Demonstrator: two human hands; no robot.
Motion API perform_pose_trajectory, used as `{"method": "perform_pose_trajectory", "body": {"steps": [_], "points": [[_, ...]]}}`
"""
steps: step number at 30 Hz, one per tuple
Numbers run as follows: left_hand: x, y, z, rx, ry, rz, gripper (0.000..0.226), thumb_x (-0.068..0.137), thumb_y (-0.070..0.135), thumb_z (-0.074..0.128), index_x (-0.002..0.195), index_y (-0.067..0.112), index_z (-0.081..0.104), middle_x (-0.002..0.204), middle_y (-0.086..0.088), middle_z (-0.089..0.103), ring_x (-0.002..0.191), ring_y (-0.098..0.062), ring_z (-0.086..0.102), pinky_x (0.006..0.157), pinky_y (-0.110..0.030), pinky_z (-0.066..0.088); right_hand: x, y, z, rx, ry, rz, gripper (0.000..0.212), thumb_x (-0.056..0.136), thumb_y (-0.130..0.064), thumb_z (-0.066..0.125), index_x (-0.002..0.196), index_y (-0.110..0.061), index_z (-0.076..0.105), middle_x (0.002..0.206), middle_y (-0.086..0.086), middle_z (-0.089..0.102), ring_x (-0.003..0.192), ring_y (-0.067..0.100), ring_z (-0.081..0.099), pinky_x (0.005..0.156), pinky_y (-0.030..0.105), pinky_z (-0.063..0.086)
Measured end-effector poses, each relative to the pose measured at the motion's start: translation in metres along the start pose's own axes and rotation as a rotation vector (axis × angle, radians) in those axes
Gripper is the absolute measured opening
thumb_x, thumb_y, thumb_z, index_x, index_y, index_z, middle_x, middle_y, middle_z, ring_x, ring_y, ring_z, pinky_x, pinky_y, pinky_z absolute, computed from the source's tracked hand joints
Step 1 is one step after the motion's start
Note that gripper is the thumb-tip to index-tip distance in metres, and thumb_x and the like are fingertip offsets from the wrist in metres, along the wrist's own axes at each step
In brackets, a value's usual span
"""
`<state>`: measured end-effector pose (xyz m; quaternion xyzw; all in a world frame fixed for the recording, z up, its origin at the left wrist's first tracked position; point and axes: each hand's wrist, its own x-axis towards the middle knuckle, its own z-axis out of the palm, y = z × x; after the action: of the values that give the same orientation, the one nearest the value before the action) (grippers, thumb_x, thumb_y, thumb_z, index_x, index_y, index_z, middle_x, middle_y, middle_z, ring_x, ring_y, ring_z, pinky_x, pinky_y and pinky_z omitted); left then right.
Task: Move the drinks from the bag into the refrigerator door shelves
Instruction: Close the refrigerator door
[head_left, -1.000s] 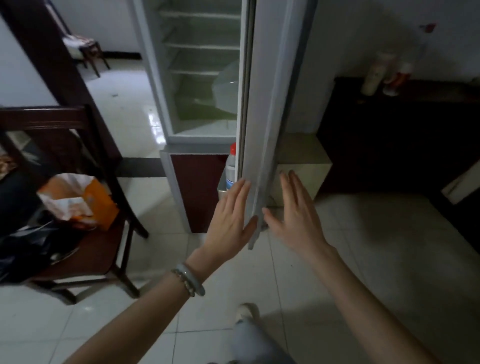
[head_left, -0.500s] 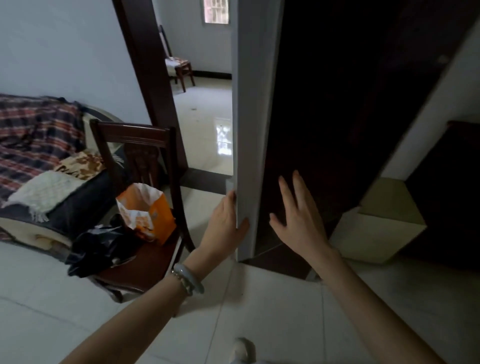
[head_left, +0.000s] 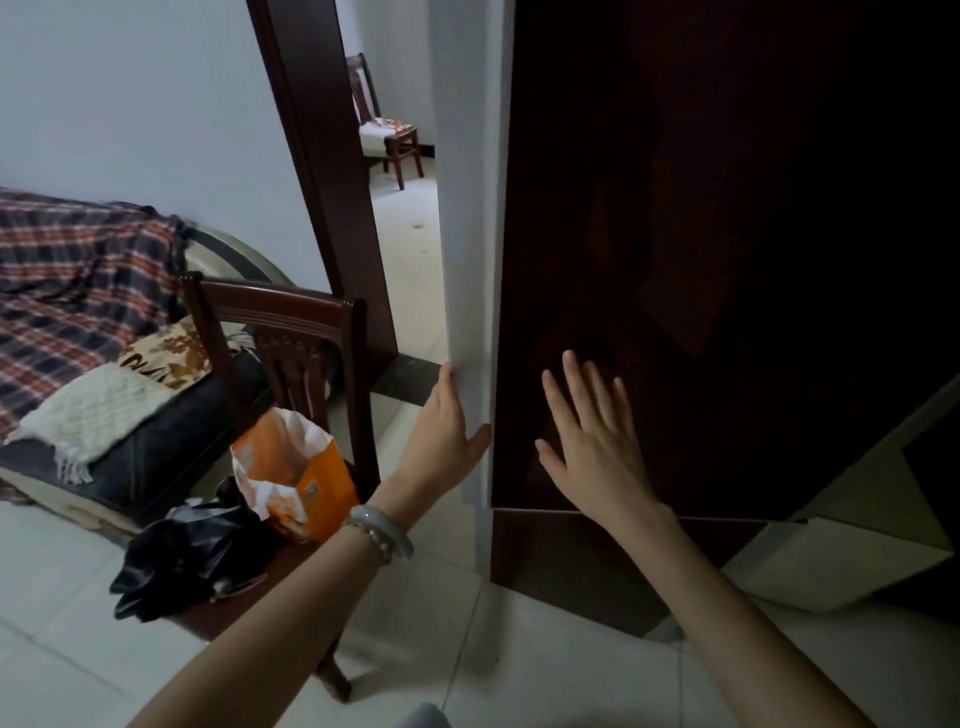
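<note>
The refrigerator door is dark red-brown on its front and has a white side edge. My right hand lies flat and spread against the dark front. My left hand rests on the white edge, fingers extended, holding nothing. The door hides the shelves and the drinks. An orange and white bag stands open on a wooden chair to the left, with a crumpled black bag beside it.
A sofa with a plaid blanket and a white throw stands at the left. A dark door frame opens onto another room with a second chair. A pale box sits low on the right. The floor is white tile.
The refrigerator door has swung from open, with shelves and a bottle showing, to almost shut. Both hands stayed on it, and my view turned left toward the sofa.
</note>
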<state>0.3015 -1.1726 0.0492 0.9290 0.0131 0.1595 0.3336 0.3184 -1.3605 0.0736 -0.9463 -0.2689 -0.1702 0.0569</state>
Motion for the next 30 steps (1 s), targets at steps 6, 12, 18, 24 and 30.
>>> {"method": "perform_pose_trajectory", "body": {"steps": [6, 12, 18, 24, 30], "points": [[0.067, -0.02, 0.003, 0.041, -0.067, 0.018, 0.09, 0.085, 0.029, 0.066, 0.148, 0.003, 0.006, 0.149, -0.017, 0.033, 0.13, -0.029, 0.042, 0.105, -0.041, 0.041, 0.051, 0.013, 0.021, -0.037, -0.033, 0.047, 0.08, 0.081, -0.035, 0.063, 0.145, -0.011, 0.021, 0.153, 0.015, 0.013, 0.14, 0.032, 0.013, 0.112, 0.05, 0.014], [0.124, -0.029, 0.011, 0.045, -0.103, 0.068, 0.086, 0.087, 0.03, 0.064, 0.146, -0.002, 0.01, 0.144, -0.019, 0.038, 0.124, -0.031, 0.048, 0.103, -0.034, 0.041, 0.091, 0.024, 0.036, -0.055, -0.043, 0.106, 0.081, 0.08, -0.034, 0.065, 0.144, -0.01, 0.023, 0.153, 0.016, 0.015, 0.14, 0.032, 0.014, 0.111, 0.05, 0.02], [0.157, -0.04, 0.022, 0.028, -0.1, 0.137, 0.086, 0.086, 0.027, 0.065, 0.145, -0.005, 0.012, 0.144, -0.021, 0.038, 0.13, -0.03, 0.043, 0.106, -0.034, 0.039, 0.108, 0.031, 0.049, -0.128, -0.03, 0.147, 0.078, 0.081, -0.036, 0.062, 0.144, -0.012, 0.023, 0.153, 0.015, 0.013, 0.14, 0.032, 0.013, 0.111, 0.052, 0.018], [0.16, -0.053, 0.028, 0.09, -0.113, 0.194, 0.093, 0.083, 0.027, 0.069, 0.145, -0.008, 0.009, 0.145, -0.025, 0.036, 0.131, -0.034, 0.041, 0.106, -0.041, 0.04, 0.11, 0.027, 0.054, -0.138, -0.021, 0.179, 0.077, 0.083, -0.036, 0.059, 0.145, -0.012, 0.019, 0.153, 0.014, 0.008, 0.14, 0.031, 0.01, 0.112, 0.052, 0.016], [0.147, -0.041, 0.017, 0.318, -0.163, 0.114, 0.091, 0.089, 0.04, 0.057, 0.147, -0.003, 0.002, 0.152, -0.02, 0.023, 0.137, -0.031, 0.031, 0.109, -0.038, 0.032, 0.107, 0.02, 0.032, 0.03, -0.08, 0.184, 0.077, 0.085, -0.031, 0.06, 0.146, -0.015, 0.015, 0.154, 0.01, 0.002, 0.141, 0.027, 0.002, 0.111, 0.046, 0.015]]}}
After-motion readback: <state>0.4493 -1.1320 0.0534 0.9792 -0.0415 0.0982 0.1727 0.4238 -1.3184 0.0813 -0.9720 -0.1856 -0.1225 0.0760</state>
